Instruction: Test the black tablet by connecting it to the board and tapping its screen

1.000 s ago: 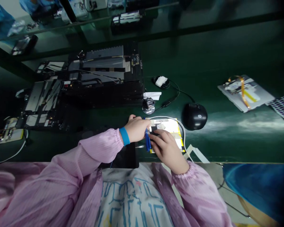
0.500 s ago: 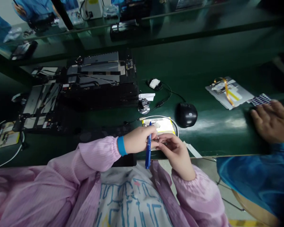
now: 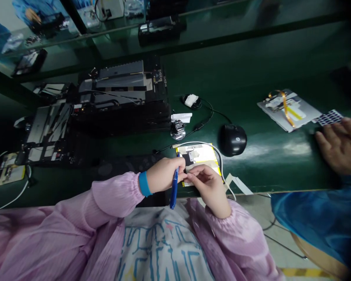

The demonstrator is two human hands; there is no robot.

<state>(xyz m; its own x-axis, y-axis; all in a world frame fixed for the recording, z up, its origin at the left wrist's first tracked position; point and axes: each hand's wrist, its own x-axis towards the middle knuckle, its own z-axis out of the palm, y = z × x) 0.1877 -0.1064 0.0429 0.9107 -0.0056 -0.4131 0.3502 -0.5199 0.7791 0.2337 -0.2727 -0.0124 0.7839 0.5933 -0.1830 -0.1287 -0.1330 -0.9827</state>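
Observation:
A blue pen (image 3: 174,186) is held in my left hand (image 3: 166,174), whose fingers are curled round it. My right hand (image 3: 210,186) pinches thumb and fingers together right beside the left fingertips. Whatever sits between those right fingers is too small or hidden to make out. Under and beyond both hands lies a flat white battery pack (image 3: 206,153) with yellow edges and a small circuit part on it. A white cable (image 3: 220,156) curves round its far and right sides. The hands cover part of the pack's near side.
Stacked black device shells (image 3: 125,113) stand at the left. A metal tally counter (image 3: 178,129), a black mouse (image 3: 233,139) and a coiled black cable (image 3: 192,101) lie beyond my hands. A co-worker's hand (image 3: 341,146) rests at right by a silver panel (image 3: 292,111). White strips (image 3: 241,185) lie near the table edge.
Both my hands have shifted slightly left, the pen with them, and more of the battery pack shows. The right fingers still meet near the left fingertips.

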